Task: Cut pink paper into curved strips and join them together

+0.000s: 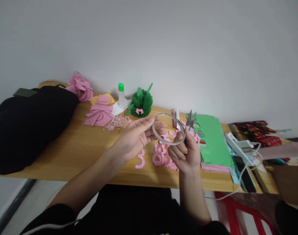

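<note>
A thin ring-shaped roll of tape (163, 141) is held up above the table. My left hand (133, 138) pinches its left side between thumb and fingers. My right hand (186, 155) is closed around scissors (190, 121), their blades pointing up and slightly apart. The fingers of that hand also meet the tape's right edge. Beneath both hands lie cut pink paper shapes (159, 156), several of them curvy like the number 3 or 8. A single pink curved piece (140, 159) sits apart at their left.
Behind stand a green pleated paper ornament (142, 103) and a green-capped glue bottle (121, 93). Folded pink paper (100, 114) and a black bag (34, 127) are at left. Green sheets (215, 140), a power strip (237, 145) and a phone (245, 174) lie at right.
</note>
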`<state>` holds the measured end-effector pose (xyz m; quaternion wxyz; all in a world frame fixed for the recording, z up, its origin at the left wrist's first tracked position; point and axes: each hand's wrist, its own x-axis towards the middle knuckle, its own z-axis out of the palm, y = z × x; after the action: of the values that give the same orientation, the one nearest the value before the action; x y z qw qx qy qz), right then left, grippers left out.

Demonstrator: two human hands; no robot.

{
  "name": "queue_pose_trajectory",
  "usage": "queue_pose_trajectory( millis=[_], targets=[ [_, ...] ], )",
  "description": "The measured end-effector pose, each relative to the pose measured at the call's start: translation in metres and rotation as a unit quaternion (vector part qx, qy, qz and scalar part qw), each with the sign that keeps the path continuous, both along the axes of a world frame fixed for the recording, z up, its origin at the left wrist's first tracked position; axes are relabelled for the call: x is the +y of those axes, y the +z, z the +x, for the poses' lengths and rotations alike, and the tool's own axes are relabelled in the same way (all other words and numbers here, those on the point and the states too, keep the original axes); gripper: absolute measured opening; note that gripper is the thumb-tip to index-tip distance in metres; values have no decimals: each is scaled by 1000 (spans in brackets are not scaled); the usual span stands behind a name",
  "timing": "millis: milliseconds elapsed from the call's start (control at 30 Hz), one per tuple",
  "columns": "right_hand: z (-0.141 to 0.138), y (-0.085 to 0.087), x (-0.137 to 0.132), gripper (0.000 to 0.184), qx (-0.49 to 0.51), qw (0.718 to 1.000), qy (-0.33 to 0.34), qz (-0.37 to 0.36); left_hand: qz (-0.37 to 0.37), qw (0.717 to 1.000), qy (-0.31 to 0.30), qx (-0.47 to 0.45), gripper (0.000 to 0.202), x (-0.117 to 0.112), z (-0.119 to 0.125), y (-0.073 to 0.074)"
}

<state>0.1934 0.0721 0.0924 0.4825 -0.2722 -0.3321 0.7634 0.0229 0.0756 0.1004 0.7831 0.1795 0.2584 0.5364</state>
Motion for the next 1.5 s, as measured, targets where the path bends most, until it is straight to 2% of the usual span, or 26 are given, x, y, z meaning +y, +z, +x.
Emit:
queue_pose_trajectory(
  millis=[200, 433, 533, 633, 800, 933, 1033, 1300, 1400, 1500],
  targets=[
    [-4, 2, 2, 25, 18, 999, -28, -39, 48, 999, -11, 20, 11, -5, -2, 3],
    [-18, -8, -1, 24, 18, 995, -32, -92, 84, 994, 42, 52, 37, -13, 4, 12],
    [-24, -10, -3, 28, 5, 994, -70, -90, 105, 991, 30, 79, 53, -18, 9, 12],
    [-27, -8, -6, 30, -9, 988, -147, -51, 129, 990, 6, 65, 58, -20, 12, 11],
    [-30, 5, -20, 28, -52, 952, -292, 80, 172, 983, -44, -42, 43, -20, 11, 11],
    [-31, 14, -31, 30, -84, 929, -336, 133, 188, 975, -74, -96, 25, -22, 11, 9],
    [-32, 16, -35, 31, -97, 918, -350, 156, 200, 970, -79, -116, 22, -24, 13, 5],
    [-32, 8, -37, 31, -120, 908, -368, 162, 175, 970, -91, -139, 17, -28, 16, 4],
    [-32, 4, -33, 32, -123, 908, -377, 132, 164, 971, -98, -141, 17, -28, 17, 6],
    [-31, 1, -26, 35, -104, 923, -362, 76, 141, 978, -96, -121, 16, -28, 19, 9]
  ],
)
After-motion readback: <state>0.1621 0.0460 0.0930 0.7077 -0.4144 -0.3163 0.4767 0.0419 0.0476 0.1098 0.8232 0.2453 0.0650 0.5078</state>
